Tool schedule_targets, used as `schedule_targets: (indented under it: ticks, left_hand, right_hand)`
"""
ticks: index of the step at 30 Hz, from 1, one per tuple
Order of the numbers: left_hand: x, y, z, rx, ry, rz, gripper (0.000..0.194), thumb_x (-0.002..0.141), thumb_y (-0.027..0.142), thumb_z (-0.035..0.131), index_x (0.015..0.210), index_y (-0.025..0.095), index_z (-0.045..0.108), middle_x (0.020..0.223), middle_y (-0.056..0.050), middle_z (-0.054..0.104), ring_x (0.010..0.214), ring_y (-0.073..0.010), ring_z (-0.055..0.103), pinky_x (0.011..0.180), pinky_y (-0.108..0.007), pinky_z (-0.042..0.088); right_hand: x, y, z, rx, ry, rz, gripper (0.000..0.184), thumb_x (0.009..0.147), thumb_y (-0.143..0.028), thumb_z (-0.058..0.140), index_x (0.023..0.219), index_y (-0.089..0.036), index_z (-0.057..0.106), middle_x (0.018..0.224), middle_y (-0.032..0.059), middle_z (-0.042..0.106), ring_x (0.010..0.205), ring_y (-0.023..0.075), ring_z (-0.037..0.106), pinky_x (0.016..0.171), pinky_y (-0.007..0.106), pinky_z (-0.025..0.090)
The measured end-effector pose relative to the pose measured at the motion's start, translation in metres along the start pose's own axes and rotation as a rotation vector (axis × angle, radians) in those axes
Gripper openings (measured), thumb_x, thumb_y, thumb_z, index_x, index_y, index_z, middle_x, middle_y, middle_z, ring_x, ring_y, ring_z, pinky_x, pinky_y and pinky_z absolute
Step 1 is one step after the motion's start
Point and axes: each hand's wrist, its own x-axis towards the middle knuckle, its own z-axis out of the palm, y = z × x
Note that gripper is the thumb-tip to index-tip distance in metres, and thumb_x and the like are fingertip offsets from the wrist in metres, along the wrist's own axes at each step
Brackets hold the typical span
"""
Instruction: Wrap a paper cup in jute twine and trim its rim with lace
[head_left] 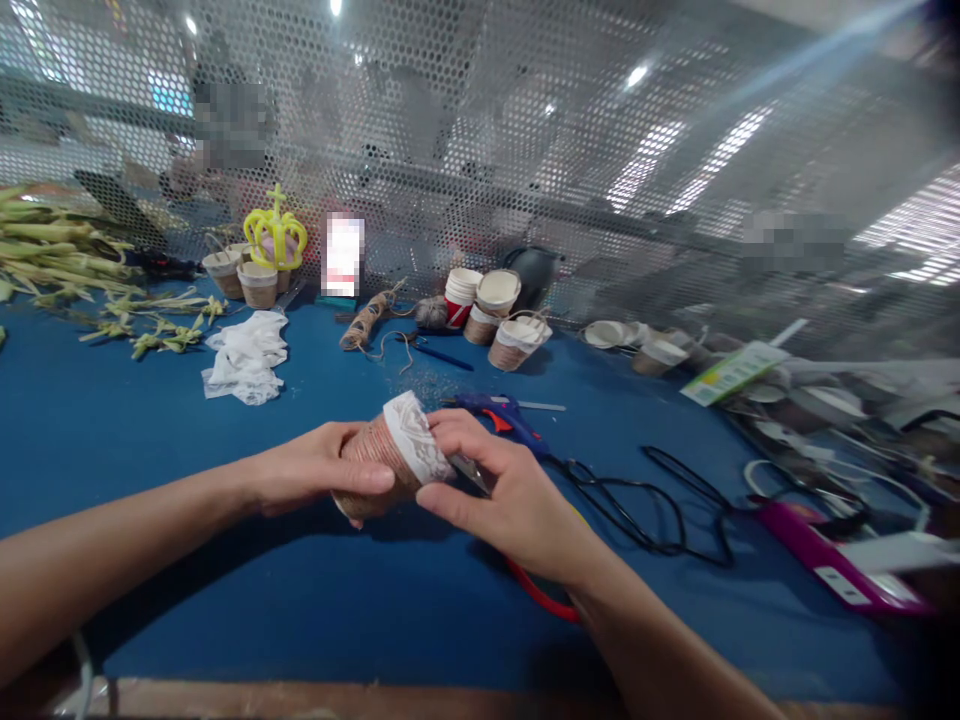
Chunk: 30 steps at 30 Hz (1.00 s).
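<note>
My left hand [307, 468] grips a paper cup [375, 450] wrapped in brown twine, lying on its side above the blue table [150, 450]. A band of white lace [412, 435] runs around the cup's rim. My right hand [502, 490] pinches the lace edge at the rim with thumb and fingers. A metal tip, probably scissors with a red handle [540, 595], shows under my right hand. A blue glue gun [502, 415] lies just behind my right hand.
Black cord [645, 500] trails right from the glue gun. Twine-wrapped cups [502, 320] stand at the back centre, more cups with a yellow crown [275, 235] at back left. White lace scraps [244, 360], green leaves [60, 260], a purple tool [817, 550]. A perforated metal screen [525, 130] closes the back; a person sits beyond it.
</note>
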Motion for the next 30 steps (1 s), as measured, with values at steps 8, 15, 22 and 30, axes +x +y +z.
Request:
schedule_targets:
  ticks: [8,15,22,30]
  left_hand:
    - [0.002,0.002,0.007,0.154,0.132,0.010,0.048,0.061,0.046,0.069,0.092,0.012,0.054,0.068,0.001,0.051,0.056,-0.0095,0.047,0.052,-0.025,0.046]
    - [0.003,-0.001,0.009,0.294,0.274,-0.021,0.060,0.058,0.045,0.071,0.103,0.010,0.051,0.068,0.001,0.053,0.054,-0.0098,0.048,0.051,-0.024,0.045]
    - [0.003,-0.006,0.004,0.615,0.399,0.119,0.064,0.059,0.047,0.072,0.108,0.012,0.053,0.090,-0.007,0.063,0.078,-0.0214,0.058,0.067,-0.032,0.049]
    - [0.002,-0.006,0.007,0.789,0.459,0.202,0.071,0.057,0.047,0.073,0.116,0.015,0.051,0.107,-0.011,0.062,0.094,-0.0289,0.059,0.085,-0.042,0.044]
  right_hand:
    - [0.001,0.009,0.009,-0.177,0.206,-0.015,0.010,0.078,-0.027,0.060,0.084,-0.020,0.056,0.098,0.0067,0.061,0.096,0.0190,0.056,0.086,0.036,0.045]
    - [0.000,0.009,0.010,-0.199,0.253,0.021,0.014,0.077,-0.028,0.060,0.087,-0.020,0.057,0.094,0.0056,0.063,0.089,0.0193,0.058,0.083,0.037,0.046]
    - [0.000,0.012,0.004,-0.063,0.427,0.081,0.021,0.085,-0.030,0.049,0.068,-0.020,0.054,0.078,0.0040,0.063,0.084,0.0182,0.060,0.080,0.035,0.046]
    - [0.001,0.007,0.007,-0.088,0.117,0.146,0.020,0.075,-0.032,0.062,0.087,-0.018,0.059,0.095,0.0064,0.063,0.089,0.0192,0.058,0.083,0.036,0.045]
